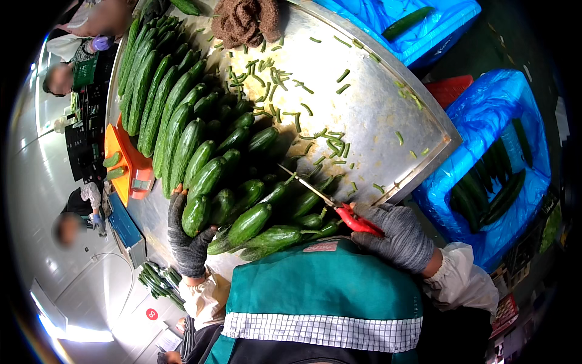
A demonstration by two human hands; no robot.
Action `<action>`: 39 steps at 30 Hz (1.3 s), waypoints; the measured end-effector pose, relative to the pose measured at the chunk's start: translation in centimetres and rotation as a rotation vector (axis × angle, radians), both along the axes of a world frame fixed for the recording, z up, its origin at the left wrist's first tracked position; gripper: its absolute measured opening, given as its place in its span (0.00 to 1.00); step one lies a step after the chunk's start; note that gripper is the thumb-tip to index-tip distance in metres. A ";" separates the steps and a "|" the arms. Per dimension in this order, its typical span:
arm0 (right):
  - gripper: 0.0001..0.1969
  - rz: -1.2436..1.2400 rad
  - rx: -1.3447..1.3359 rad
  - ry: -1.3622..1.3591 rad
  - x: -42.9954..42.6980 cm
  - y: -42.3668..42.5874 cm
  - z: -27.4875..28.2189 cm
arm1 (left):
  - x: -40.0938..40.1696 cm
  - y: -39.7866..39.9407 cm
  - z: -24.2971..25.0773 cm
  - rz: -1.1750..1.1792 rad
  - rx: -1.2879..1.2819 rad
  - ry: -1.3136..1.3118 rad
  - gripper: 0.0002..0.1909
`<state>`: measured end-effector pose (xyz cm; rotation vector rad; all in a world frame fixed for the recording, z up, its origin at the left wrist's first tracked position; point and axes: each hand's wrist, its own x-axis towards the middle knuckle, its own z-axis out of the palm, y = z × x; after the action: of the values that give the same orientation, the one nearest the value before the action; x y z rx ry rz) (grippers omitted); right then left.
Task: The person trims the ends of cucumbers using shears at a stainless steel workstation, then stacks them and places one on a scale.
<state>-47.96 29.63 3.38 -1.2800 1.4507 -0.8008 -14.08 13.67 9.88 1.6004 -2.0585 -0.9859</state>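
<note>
My left hand (187, 243), in a dark grey fingerless glove, is around the near end of a cucumber (196, 214) at the left of the pile. Red-handled scissors (318, 193) are in my gloved right hand (398, 234), their blades pointing up and left over the pile. Close to the blades, a short stem (291, 179) sticks up from one cucumber. The pile of cucumbers (254, 193) lies in front of me, several with stems toward the right. Many cut stems (334, 145) are scattered over the metal table (373, 118).
Blue-lined crates (482, 125) holding cucumbers stand at the right and top right. A brown cloth (245, 22) lies at the table's far end. An orange scale (125, 164) with cucumber pieces sits beyond the left edge. Other people (86, 204) are at the left.
</note>
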 end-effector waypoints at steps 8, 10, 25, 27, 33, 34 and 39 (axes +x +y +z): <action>0.27 -0.038 0.157 -0.143 -4.4 2.3 1.0 | 0.2 0.1 0.0 0.019 0.000 -0.006 0.44; 0.28 0.012 0.129 -0.127 -4.7 3.2 0.7 | 0.2 0.0 0.0 0.035 0.021 -0.006 0.44; 0.28 0.065 -0.024 0.060 -1.6 1.5 -0.1 | 0.1 0.1 0.0 0.040 0.044 0.034 0.42; 0.28 0.049 -0.059 0.065 -1.5 1.5 -0.3 | 0.3 0.1 -0.1 0.057 0.048 0.036 0.43; 0.28 0.058 0.116 -0.073 -1.9 0.9 0.8 | 0.3 0.1 0.1 0.052 0.056 0.016 0.43; 0.27 0.042 0.086 -0.076 -1.8 1.1 0.5 | 0.3 0.1 0.0 0.050 0.057 0.017 0.43; 0.26 -0.019 0.062 -0.065 -3.4 2.0 0.5 | 0.1 0.1 -0.1 0.063 0.071 0.088 0.44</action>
<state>-51.33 31.63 3.90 -1.1853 1.4267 -0.7970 -14.02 13.82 9.74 1.6159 -1.9229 -1.0980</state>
